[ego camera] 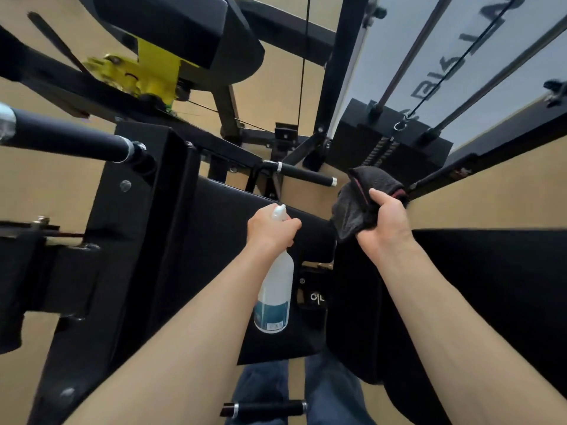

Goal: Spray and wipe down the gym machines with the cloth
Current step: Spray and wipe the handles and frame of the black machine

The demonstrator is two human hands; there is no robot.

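My left hand (pixel 271 230) grips the neck of a white spray bottle (pixel 274 297) with a blue label, its nozzle pointing forward over a black padded seat (pixel 221 228) of the gym machine. My right hand (pixel 385 220) holds a bunched dark grey cloth (pixel 357 200) with a red edge, raised just right of the pad and near a short black handle (pixel 306 174). The cloth does not touch the pad.
A black weight stack (pixel 389 139) with guide rods stands ahead on the right. A long black bar (pixel 67 138) juts from the left. A yellow adjuster (pixel 138 73) sits under another pad at the top. A black pad (pixel 491 286) fills the right; tan floor lies below.
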